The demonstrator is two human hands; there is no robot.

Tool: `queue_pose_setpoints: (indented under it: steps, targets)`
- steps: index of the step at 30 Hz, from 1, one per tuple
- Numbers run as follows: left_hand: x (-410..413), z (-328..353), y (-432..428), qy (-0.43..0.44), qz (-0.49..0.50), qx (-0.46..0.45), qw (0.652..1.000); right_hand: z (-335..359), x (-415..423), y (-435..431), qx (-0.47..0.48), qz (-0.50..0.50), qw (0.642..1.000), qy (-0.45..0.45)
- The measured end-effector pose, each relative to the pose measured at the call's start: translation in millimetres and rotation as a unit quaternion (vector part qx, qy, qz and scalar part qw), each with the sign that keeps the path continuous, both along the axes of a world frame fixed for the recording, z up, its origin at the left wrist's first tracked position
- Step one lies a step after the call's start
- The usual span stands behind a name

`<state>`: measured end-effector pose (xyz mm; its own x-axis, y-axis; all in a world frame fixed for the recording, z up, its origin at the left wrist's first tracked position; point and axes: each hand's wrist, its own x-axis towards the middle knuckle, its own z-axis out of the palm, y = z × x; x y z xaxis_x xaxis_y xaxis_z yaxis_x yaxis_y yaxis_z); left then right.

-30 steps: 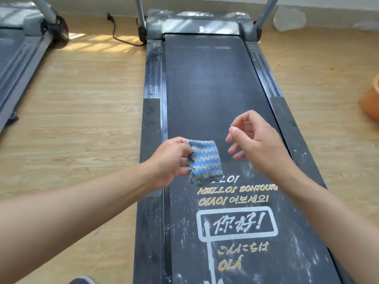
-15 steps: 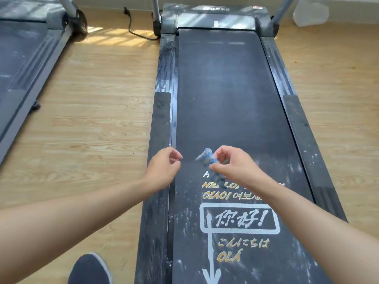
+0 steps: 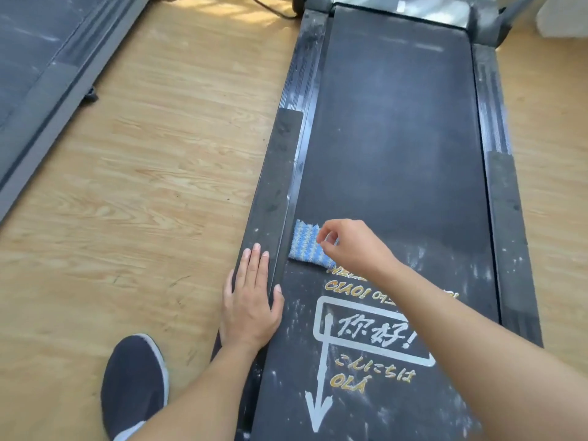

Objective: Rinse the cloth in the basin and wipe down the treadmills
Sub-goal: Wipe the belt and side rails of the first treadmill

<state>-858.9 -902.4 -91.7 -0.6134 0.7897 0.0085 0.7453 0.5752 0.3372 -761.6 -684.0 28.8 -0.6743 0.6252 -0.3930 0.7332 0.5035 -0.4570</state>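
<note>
- I see the cloth (image 3: 303,245), blue and white stripes, lying flat on the belt (image 3: 397,138) of the nearer treadmill (image 3: 496,198). It sits at the belt's left edge, just beside the left side rail (image 3: 276,173).
- The cloth's near edge sits just above the printed greetings (image 3: 366,332) on the belt.
- Right hand (image 3: 353,249): fingers curled, thumb and forefinger pinching the cloth's right edge. The rest of the cloth lies on the belt, not lifted.
- Left hand (image 3: 251,310): flat, fingers straight and together, palm down on the left side rail. The thumb reaches the belt's edge. It holds nothing and is apart from the cloth.
- The belt looks dusty from here. White specks and smears are scattered over the near half and around the print, and the far half reads darker and more even.
- The right side rail (image 3: 506,218) carries white specks too.
- A dark shoe (image 3: 133,383) with a white sole edge is on the wooden floor (image 3: 159,160), just left of the left forearm.
- A second treadmill (image 3: 38,65) is at far left, well apart across the floor. I can only see part of its deck.
- A black power cord (image 3: 273,9) lies on the floor near the head of the nearer treadmill.
</note>
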Motion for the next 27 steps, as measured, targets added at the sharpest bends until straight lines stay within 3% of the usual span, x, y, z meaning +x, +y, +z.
queue_pose_setpoints:
  steps: [5, 9, 12, 20, 27]
  targets:
    - [0, 1, 1, -0.003, 0.003, -0.013, 1.0, -52, -26, -5, 0.035, 0.109, 0.991, -0.068]
    - [2, -1, -5, -0.002, 0.022, -0.003, 1.0, -83, -28, -19, 0.201, 0.141, 0.969, 0.002]
    - [3, -6, -4, 0.014, 0.026, 0.008, 1.0, -95, -28, -13, 0.259, 0.147, 0.954, 0.034]
    - [2, -12, -4, 0.033, 0.016, -0.005, 0.999, -117, -15, -51, 0.191, 0.128, 0.973, -0.012]
    - [-1, -16, -7, 0.018, 0.012, 0.007, 1.0, -115, 50, -186, 0.177, 0.109, 0.978, -0.028]
